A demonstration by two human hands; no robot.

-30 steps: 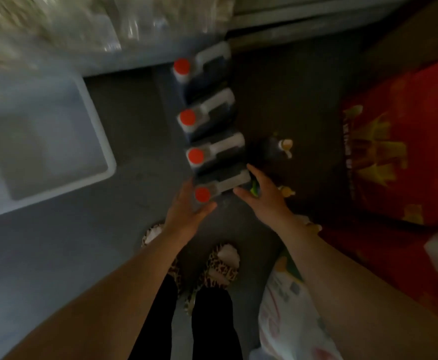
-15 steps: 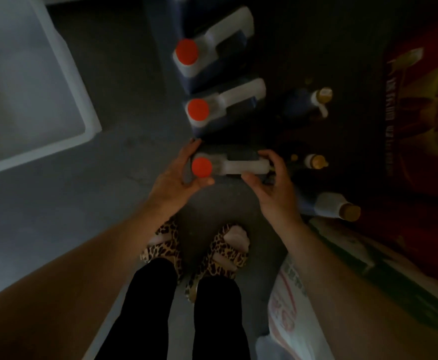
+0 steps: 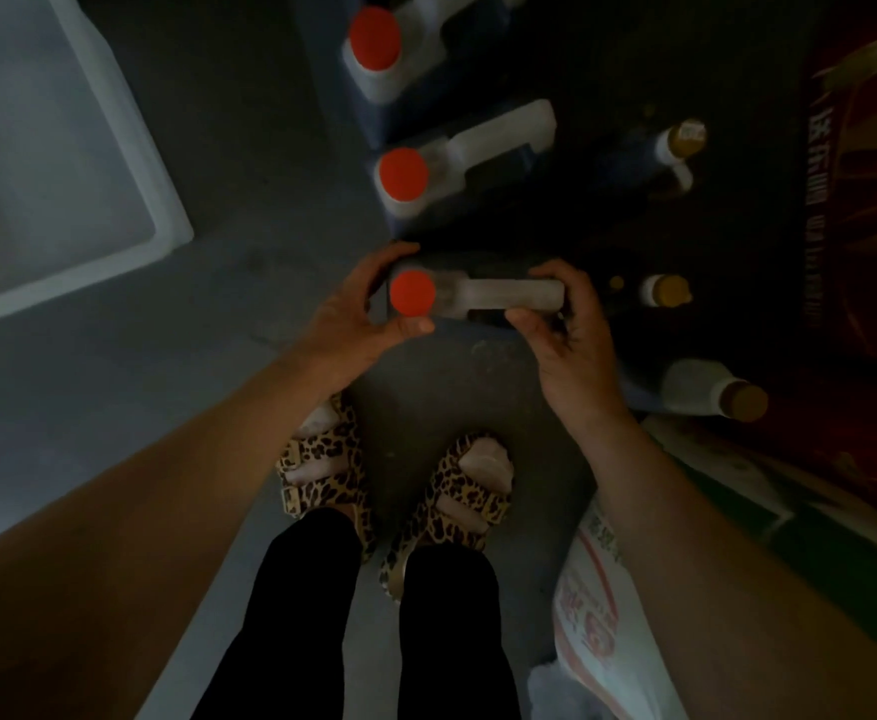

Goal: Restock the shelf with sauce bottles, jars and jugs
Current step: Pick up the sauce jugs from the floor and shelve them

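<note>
— Item one?
— Dark jug (image 3: 478,291), red cap (image 3: 412,292), pale handle; on the floor (image 3: 280,283) just ahead of the sandalled feet (image 3: 395,480). Left hand (image 3: 353,324): grip curled round the cap end. Right hand (image 3: 571,335): grip wrapped round the handle's far end.
— Same stock nearby?
— Two more red-capped jugs (image 3: 410,174) in line beyond it. Small capped bottles (image 3: 667,291) to the right, by a red carton (image 3: 862,200).
— Other?
— White tub (image 3: 114,127), left; printed sack (image 3: 592,615), lower right.

Both hands' (image 3: 353,324) grip curled, arms extended
</note>
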